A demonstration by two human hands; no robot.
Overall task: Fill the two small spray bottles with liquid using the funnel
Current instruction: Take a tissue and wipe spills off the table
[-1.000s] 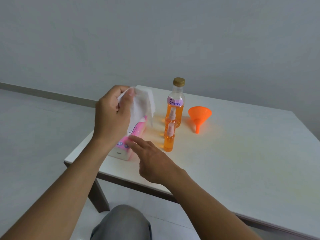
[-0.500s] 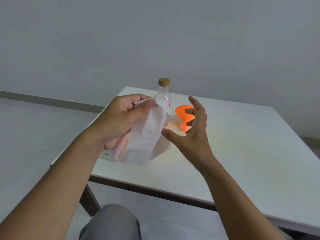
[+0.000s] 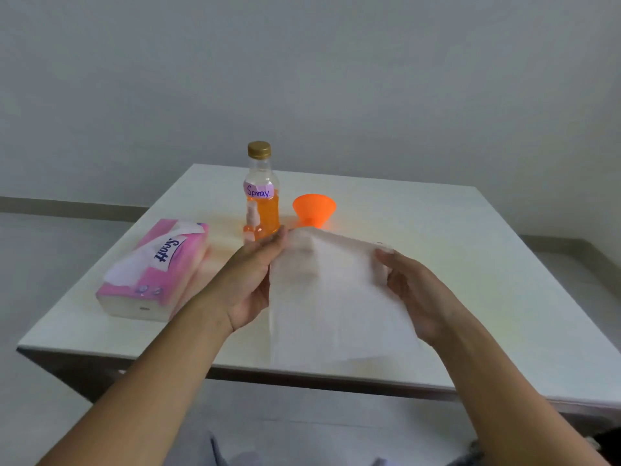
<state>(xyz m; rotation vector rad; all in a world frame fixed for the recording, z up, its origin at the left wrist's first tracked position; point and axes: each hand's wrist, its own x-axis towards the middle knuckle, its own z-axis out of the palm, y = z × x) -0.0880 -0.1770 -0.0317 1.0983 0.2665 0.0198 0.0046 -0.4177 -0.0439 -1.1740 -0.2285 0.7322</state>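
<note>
L hand [image 3: 253, 280] & R hand [image 3: 418, 297] each pinch a top corner of tissue [image 3: 329, 297], spread above surface [image 3: 487, 264]. Small spray bottles [image 3: 252, 218] upright before supply bottle [image 3: 262, 196], funnel [image 3: 314, 210] to its right. Likely light, tippy, slick; grip mid-body.

Tissue [image 3: 329, 297] is motion-blurred, with soft edges. Right hand [image 3: 416, 290]: fingers are hidden behind the tissue, only the thumb shows. Small spray bottles [image 3: 251, 227] sit just beyond the left hand [image 3: 252, 280] fingertips, which cover their lower bodies. The two overlap, hard to separate. Funnel [image 3: 314, 210] spout is hidden behind the tissue's top edge. Forearms are cut by the bottom edge. Bench [image 3: 504, 264] corner right of the right hand runs out of frame.
</note>
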